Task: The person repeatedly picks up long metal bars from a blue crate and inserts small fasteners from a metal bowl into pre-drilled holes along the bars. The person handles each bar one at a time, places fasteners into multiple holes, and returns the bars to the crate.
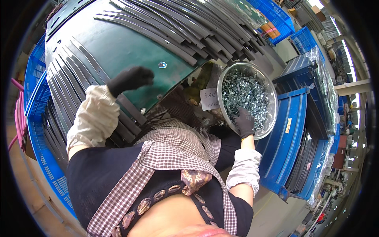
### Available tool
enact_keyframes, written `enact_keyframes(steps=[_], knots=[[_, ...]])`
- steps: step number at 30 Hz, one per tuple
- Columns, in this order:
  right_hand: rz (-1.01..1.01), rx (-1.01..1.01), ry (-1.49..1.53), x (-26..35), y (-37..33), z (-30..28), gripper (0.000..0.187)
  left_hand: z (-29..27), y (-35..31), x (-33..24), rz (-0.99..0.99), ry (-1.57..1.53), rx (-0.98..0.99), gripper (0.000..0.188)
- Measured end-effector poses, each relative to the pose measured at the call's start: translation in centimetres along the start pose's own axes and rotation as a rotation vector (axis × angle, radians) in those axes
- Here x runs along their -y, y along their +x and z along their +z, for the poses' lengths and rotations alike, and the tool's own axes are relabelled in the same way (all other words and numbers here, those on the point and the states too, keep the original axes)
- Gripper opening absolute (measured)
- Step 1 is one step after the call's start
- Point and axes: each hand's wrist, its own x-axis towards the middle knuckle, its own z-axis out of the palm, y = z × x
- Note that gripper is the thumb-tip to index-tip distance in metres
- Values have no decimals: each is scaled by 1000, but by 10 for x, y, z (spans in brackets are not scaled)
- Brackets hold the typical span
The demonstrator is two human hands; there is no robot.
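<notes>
My left hand (pixel 132 80), in a dark glove, hangs over the green tabletop (pixel 130 47) with its fingers curled. Whatever it may hold is hidden. Dark metal strips (pixel 77 75) lie side by side under and left of that arm, some reaching the table's near edge. To the right, my right hand (pixel 245 123), also gloved, is inside a round steel bowl (pixel 273 106). Its fingers are bent into a heap of small shiny metal clips (pixel 244 89), their tips partly hidden among the pieces.
A stack of dark strips (pixel 185 27) covers the table's far side. A handwritten paper (pixel 208 99) sits left of the bowl. Blue bins (pixel 286 134) stand at right, a blue crate (pixel 39 130) at left. More blue crates (pixel 276 17) are at the far right.
</notes>
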Motion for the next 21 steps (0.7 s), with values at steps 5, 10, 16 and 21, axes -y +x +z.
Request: enact_keyframes(steps=[5,10,16,21], knots=[[51,34,84,-4,4,4,35,6,95,19,356,520,-505,36],[36,-54,100,4,2,11,36,23,111,-9,278,354,-395,37],[37,8,106,-1,9,15,31,38,88,0,423,281,-271,36],[101,63,407,-23,21,-3,30,36,80,-3,452,250,-234,42]])
